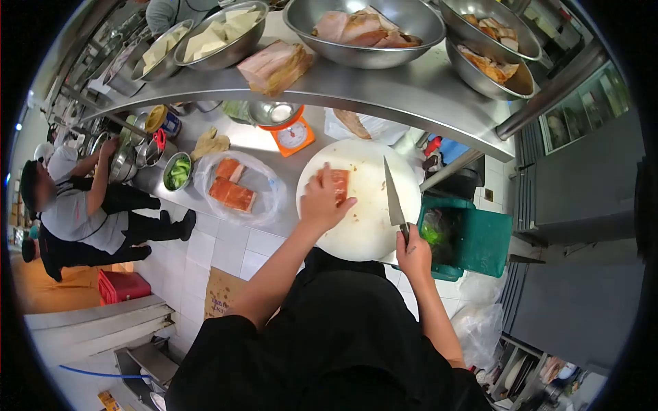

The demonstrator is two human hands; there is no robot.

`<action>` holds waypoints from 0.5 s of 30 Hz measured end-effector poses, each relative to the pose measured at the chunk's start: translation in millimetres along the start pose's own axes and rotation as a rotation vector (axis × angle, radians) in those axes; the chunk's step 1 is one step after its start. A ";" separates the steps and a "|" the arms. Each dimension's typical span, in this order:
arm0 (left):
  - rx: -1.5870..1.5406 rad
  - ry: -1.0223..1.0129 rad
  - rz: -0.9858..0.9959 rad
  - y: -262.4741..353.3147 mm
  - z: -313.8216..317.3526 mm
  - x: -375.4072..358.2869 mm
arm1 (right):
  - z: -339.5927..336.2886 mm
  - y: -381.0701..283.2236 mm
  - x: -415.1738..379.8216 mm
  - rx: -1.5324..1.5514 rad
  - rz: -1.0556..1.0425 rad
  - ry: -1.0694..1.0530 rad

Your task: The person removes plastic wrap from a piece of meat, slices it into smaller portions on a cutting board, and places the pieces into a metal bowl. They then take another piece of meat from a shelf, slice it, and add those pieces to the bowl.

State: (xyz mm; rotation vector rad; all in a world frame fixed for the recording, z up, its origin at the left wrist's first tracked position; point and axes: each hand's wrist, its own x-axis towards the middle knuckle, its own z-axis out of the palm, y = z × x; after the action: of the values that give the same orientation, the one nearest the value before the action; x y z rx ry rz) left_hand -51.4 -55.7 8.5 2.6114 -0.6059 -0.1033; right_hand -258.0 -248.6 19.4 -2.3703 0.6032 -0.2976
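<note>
A round white cutting board (373, 219) lies on the steel counter in front of me. On its left part rests an orange salmon piece (339, 183). My left hand (321, 201) presses down on that piece, fingers curled over it. My right hand (413, 252) grips the black handle of a knife (393, 195) at the board's right edge. The blade points away from me and lies to the right of the fish, apart from it.
Two more salmon pieces (232, 188) lie on a clear plastic bag (267, 202) left of the board. An orange kitchen scale (291, 135) stands behind. A green bin (473, 236) sits right. Steel bowls (363, 31) fill the overhead shelf. A person (75, 212) works at far left.
</note>
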 end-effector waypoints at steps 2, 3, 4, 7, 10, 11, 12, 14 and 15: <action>0.061 -0.020 0.033 11.2 1.0 14.7 | -2.7 -1.8 4.7 -0.031 0.070 -0.070; 0.147 -0.084 0.090 14.4 3.1 23.7 | -3.0 -0.4 6.5 -0.034 0.076 -0.066; 0.231 -0.149 0.151 18.8 5.2 31.4 | -3.8 2.3 7.5 0.000 0.074 -0.077; -0.084 -0.220 0.192 -2.0 -15.3 51.4 | -15.6 -5.5 10.9 0.100 0.099 -0.111; -0.552 -0.272 0.233 -53.0 -16.2 65.0 | -17.1 -16.8 5.4 0.295 0.145 -0.107; -0.762 -0.254 0.289 -67.2 -12.9 66.8 | -18.4 -21.6 2.9 0.270 0.143 -0.136; -0.543 -0.193 0.385 -65.5 -31.9 58.8 | -20.3 -27.3 0.6 0.245 0.143 -0.162; -0.321 -0.188 0.416 -47.9 -52.5 36.5 | -29.4 -48.3 1.7 0.249 0.177 -0.211; -0.099 -0.169 0.443 -43.1 -54.0 24.7 | -30.3 -54.7 3.5 0.250 0.198 -0.262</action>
State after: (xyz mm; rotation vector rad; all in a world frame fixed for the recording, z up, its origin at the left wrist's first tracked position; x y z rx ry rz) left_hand -2.7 -9.5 38.3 2.3267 -1.1893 -0.2077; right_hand -247.1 -230.3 78.3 -2.0473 0.6297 0.0260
